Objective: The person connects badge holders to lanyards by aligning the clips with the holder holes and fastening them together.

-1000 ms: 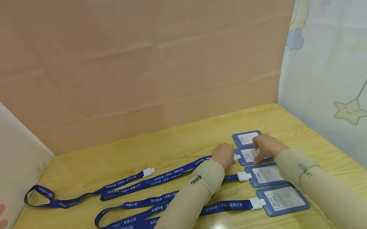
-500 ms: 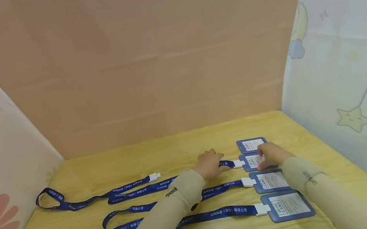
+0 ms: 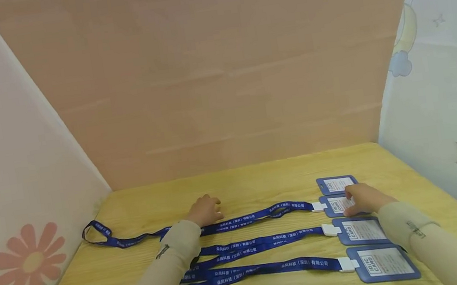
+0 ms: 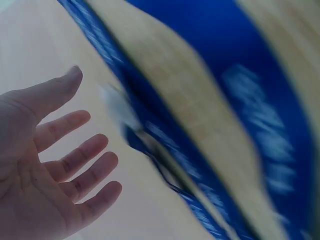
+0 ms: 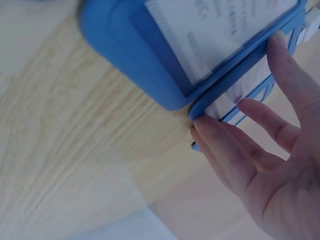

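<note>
Fingers apart, my left hand [image 3: 205, 210] is over the far side of the table, close to a blue lanyard [image 3: 244, 220] and holding nothing. In the left wrist view its palm and spread fingers show beside a blurred white clip [image 4: 120, 109] on a blue strap. My right hand [image 3: 365, 198] rests with its fingertips on the second-farthest blue ID card holder [image 3: 338, 205], thumb at one long edge and other fingers around the end. This holder's left end meets the white clip [image 3: 319, 206] of the lanyard. Beyond it lies another card holder [image 3: 337, 184] with its slot bare.
Nearer me lie two more card holders, one in the middle [image 3: 361, 230] and one in front [image 3: 386, 264], each joined to a blue lanyard. A looped blue strap [image 3: 124, 244] stretches to the far left. Fabric walls [image 3: 229, 88] border the wooden table [image 3: 255, 177].
My left hand has left the clip and moved left along the lanyard, its fingers opening out. My right hand stays at the same card holder. The head view has swung left.
</note>
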`<action>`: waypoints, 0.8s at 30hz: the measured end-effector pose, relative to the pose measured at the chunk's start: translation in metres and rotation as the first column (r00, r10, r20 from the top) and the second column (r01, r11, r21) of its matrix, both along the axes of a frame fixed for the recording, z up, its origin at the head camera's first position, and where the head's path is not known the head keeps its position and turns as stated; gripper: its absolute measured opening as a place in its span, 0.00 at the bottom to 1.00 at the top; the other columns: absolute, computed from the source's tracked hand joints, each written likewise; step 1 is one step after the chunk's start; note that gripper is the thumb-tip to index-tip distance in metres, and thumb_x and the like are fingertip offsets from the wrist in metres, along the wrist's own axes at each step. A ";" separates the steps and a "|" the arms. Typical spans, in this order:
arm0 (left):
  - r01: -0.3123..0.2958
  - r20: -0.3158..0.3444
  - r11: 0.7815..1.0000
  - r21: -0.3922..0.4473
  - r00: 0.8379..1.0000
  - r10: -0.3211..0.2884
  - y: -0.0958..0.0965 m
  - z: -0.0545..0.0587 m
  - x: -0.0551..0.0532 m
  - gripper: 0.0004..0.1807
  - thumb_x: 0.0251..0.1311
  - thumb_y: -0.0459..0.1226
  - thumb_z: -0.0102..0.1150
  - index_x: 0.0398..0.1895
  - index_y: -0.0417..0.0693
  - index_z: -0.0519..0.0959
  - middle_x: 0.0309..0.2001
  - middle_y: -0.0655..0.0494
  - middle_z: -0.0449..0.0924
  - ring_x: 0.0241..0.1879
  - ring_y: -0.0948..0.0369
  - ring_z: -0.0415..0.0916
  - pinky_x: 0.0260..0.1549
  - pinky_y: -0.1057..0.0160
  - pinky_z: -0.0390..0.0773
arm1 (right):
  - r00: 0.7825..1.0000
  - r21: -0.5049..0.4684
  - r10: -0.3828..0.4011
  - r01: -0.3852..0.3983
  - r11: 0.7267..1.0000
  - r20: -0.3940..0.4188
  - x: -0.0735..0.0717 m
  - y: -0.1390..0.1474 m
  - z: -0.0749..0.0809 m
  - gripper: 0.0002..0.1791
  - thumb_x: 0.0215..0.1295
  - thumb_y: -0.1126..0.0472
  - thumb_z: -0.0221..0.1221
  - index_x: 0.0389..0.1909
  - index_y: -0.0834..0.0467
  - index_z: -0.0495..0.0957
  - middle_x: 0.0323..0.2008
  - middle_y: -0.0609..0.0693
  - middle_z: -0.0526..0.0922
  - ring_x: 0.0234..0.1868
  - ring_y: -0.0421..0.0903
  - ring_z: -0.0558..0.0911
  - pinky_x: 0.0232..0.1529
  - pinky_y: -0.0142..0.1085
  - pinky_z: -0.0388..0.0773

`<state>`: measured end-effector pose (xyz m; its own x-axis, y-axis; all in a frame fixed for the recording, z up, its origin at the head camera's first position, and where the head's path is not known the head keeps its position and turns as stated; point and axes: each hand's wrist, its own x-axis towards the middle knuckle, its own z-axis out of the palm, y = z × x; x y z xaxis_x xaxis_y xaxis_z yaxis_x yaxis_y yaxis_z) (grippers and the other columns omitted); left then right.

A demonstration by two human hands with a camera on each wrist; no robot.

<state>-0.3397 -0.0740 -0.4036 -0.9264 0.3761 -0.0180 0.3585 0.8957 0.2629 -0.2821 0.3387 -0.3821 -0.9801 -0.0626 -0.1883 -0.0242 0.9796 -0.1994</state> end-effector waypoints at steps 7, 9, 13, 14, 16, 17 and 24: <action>-0.060 0.021 0.997 0.043 0.998 0.059 -0.018 -0.007 0.002 0.20 0.53 0.41 0.66 0.48 0.43 0.80 0.49 0.46 0.78 0.47 0.49 0.75 0.49 0.48 0.73 | 0.999 0.034 0.043 -0.043 0.998 0.012 -0.001 0.003 0.000 0.27 0.45 0.51 0.70 0.38 0.66 0.73 0.34 0.58 0.80 0.34 0.49 0.74 0.43 0.49 0.73; -0.063 0.011 0.997 0.042 0.998 0.063 -0.018 -0.007 0.000 0.18 0.52 0.41 0.67 0.46 0.43 0.81 0.47 0.48 0.80 0.44 0.52 0.77 0.47 0.50 0.75 | 0.998 0.044 0.055 -0.055 0.998 0.008 -0.001 0.004 0.002 0.28 0.46 0.50 0.70 0.39 0.66 0.73 0.34 0.59 0.80 0.34 0.50 0.75 0.44 0.51 0.73; -0.068 -0.001 0.997 0.035 0.998 0.068 -0.015 -0.007 -0.005 0.16 0.53 0.40 0.66 0.44 0.44 0.82 0.45 0.49 0.82 0.38 0.56 0.76 0.44 0.54 0.76 | 0.998 0.071 0.056 -0.058 0.996 0.023 -0.002 0.011 0.003 0.30 0.46 0.46 0.69 0.41 0.66 0.73 0.36 0.61 0.80 0.35 0.51 0.76 0.45 0.54 0.72; -0.069 -0.002 0.997 0.034 0.998 0.069 -0.014 -0.006 -0.006 0.15 0.53 0.40 0.66 0.43 0.44 0.82 0.45 0.49 0.82 0.37 0.57 0.76 0.44 0.54 0.77 | 0.998 0.078 0.059 -0.061 0.995 0.025 -0.003 0.013 0.003 0.31 0.46 0.46 0.68 0.41 0.66 0.73 0.36 0.61 0.80 0.36 0.51 0.76 0.45 0.54 0.72; -0.070 -0.013 0.997 0.030 0.997 0.071 -0.013 -0.006 -0.007 0.15 0.54 0.40 0.65 0.43 0.44 0.82 0.44 0.50 0.82 0.36 0.58 0.74 0.43 0.55 0.76 | 0.997 0.091 0.067 -0.069 0.993 0.032 -0.004 0.016 0.003 0.32 0.46 0.44 0.68 0.42 0.66 0.73 0.37 0.62 0.80 0.36 0.52 0.76 0.45 0.54 0.72; -0.071 -0.019 0.997 0.027 0.997 0.072 -0.013 -0.006 -0.007 0.14 0.54 0.41 0.65 0.43 0.44 0.82 0.44 0.50 0.82 0.36 0.58 0.74 0.44 0.55 0.76 | 0.997 0.091 0.073 -0.076 0.993 0.030 -0.005 0.017 0.004 0.32 0.46 0.44 0.68 0.42 0.66 0.74 0.37 0.62 0.80 0.36 0.53 0.77 0.45 0.55 0.72; -0.093 -0.030 0.996 0.019 0.995 0.093 -0.021 -0.007 -0.002 0.14 0.55 0.40 0.64 0.43 0.44 0.82 0.43 0.49 0.82 0.38 0.57 0.75 0.45 0.55 0.76 | 0.997 0.064 0.064 -0.066 0.996 0.032 -0.007 0.013 0.007 0.33 0.45 0.44 0.69 0.44 0.66 0.75 0.41 0.67 0.78 0.39 0.55 0.76 0.46 0.57 0.71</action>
